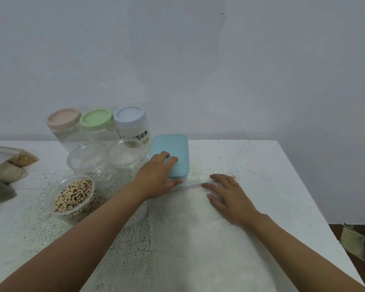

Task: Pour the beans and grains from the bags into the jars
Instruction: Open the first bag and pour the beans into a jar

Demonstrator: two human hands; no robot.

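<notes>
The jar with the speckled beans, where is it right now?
In the head view, the bean jar stands open on the left of the table, in front of two clear jars, left of the left hand that grips the blue-lidded box.

**Flat zip bag in front, jars to its left**

A clear zip bag (198, 224) lies flat, its red-lined seal toward a blue-lidded box (177, 148). An open jar (80, 213) holds black-eyed beans (74, 194). Two clear-lidded jars (87, 159) stand behind it, with three pastel-lidded jars (96, 123) at the back. Filled bags (22, 159) lie far left.
</notes>
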